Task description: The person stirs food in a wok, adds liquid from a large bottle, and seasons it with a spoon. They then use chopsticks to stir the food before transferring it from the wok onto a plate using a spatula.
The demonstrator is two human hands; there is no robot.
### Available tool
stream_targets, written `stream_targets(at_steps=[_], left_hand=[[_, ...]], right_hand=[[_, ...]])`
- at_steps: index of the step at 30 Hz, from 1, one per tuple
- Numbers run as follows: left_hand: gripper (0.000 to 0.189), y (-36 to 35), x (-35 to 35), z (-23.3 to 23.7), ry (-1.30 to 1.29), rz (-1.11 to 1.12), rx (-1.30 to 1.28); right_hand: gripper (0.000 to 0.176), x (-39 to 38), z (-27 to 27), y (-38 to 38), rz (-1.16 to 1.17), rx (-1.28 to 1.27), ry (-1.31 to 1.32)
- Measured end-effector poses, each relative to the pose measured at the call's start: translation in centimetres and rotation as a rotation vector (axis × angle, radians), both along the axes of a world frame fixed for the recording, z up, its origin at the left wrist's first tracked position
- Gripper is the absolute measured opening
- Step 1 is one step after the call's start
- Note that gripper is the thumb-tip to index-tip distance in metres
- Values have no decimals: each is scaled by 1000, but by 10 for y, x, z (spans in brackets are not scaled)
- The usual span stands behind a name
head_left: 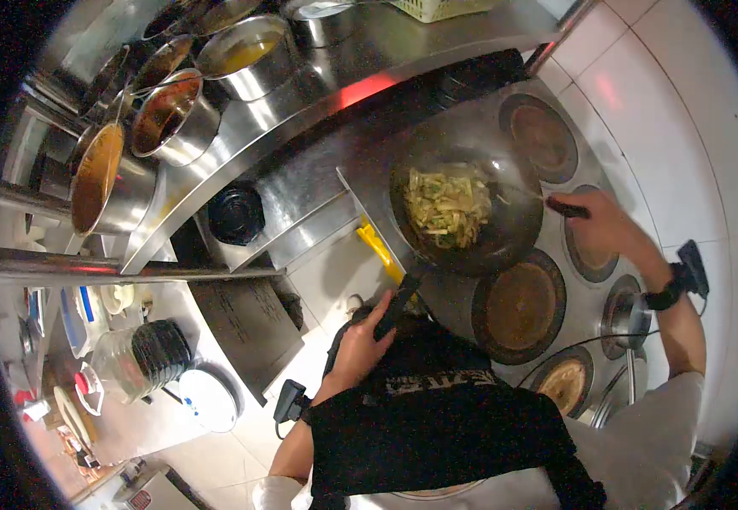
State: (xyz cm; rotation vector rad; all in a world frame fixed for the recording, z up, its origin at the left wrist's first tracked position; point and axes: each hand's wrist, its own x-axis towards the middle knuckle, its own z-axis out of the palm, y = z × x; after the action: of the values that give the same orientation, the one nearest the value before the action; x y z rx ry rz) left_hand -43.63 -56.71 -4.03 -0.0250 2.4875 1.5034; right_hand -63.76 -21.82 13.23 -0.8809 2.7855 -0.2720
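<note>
A dark wok point(505, 229) full of pale noodles with green bits point(445, 206) sits over the stainless stove. My left hand point(359, 340) grips the wok's black handle point(398, 302) at the lower left of the pan. My right hand point(608, 228) is closed on the dark handle of a utensil point(566, 207) whose thin shaft reaches into the wok from the right. A black apron covers my chest below.
Round burner openings and lids point(519, 306) ring the wok on the steel stove top point(462, 127). Several metal pots of sauces and seasonings point(169, 115) line a raised shelf at upper left. A yellow item point(381, 249) lies beside the wok. White tiled wall point(683, 110) stands right.
</note>
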Motion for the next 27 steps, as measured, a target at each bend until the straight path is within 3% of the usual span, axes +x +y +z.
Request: stream_targets(at_steps=[1,2,4,5,7,9,11,13,14,16,17,19,20,22,26,27], left_hand=[[68,0,0,0,5,-5,-16],[68,-1,-1,0,10,-10,-32],[68,0,-2,1,-1,-13,-37],[67,0,-2,2,-6,-7,-44],[67,0,-4,7,10,-2,-30],[67,0,-3,8,-59,-15,-6],[67,2,0,4,-15,1,25],[67,3,0,1,40,21,46],[67,4,2,0,14,21,54],[67,3,1,1,-7,14,61],[67,3,1,2,-13,11,42],[68,3,0,4,-18,2,28],[68,3,0,6,-19,6,28],[68,4,-1,6,-22,7,30],[66,3,1,-1,46,14,53],[66,3,2,-2,18,17,74]], right_hand=[[43,0,-2,18,-42,-168,-89],[43,5,17,15,-51,-164,-99],[42,14,70,5,-726,136,-589],[42,19,65,15,-730,144,-598],[38,31,36,51,-845,-133,-868],[29,34,-38,69,436,-281,-196],[27,47,-118,71,439,-516,72],[36,65,-111,32,-716,-731,-1031],[36,67,-115,26,-708,-737,-1034],[36,69,-121,21,-947,-992,-1082],[36,69,-119,23,-949,-996,-1080],[46,67,-107,27,-896,-874,-831],[46,65,-97,28,-902,-873,-829],[45,63,-67,28,-696,-739,-746],[43,67,-31,14,-675,-484,-674],[42,67,-35,14,-351,-416,-382]])
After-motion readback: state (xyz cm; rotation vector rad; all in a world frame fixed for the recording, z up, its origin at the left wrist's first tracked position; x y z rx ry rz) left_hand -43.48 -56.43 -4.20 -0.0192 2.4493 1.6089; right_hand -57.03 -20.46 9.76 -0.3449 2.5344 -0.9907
